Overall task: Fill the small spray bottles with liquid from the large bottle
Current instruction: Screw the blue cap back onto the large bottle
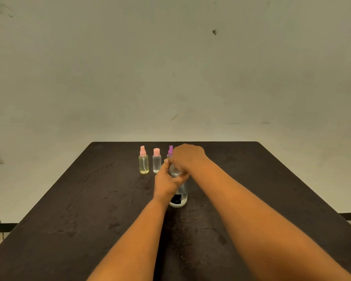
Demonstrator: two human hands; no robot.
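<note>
You have 3 small spray bottles and 1 large bottle on the dark table, and both of your hands are on the large one.

The large bottle stands upright near the middle of the table, closer to you than the small ones. It is clear plastic with a dark label low on its side. Its contents look colourless, but how full it is cannot be told.

Your left hand grips its upper body, fingers curled round it. Your right hand sits over its top, fingers curled down round the neck, so the cap is hidden.

The 3 small bottles stand in 1 row near the far edge, close together but apart:
- The yellow-tinted bottle on the left has a pink spray top, pale yellow liquid and a thin tube inside.
- The clear bottle in the middle has a rounded pink cap, and its contents look colourless.
- The purple-topped bottle on the right is mostly hidden behind your right hand, so its contents cannot be seen.
</note>
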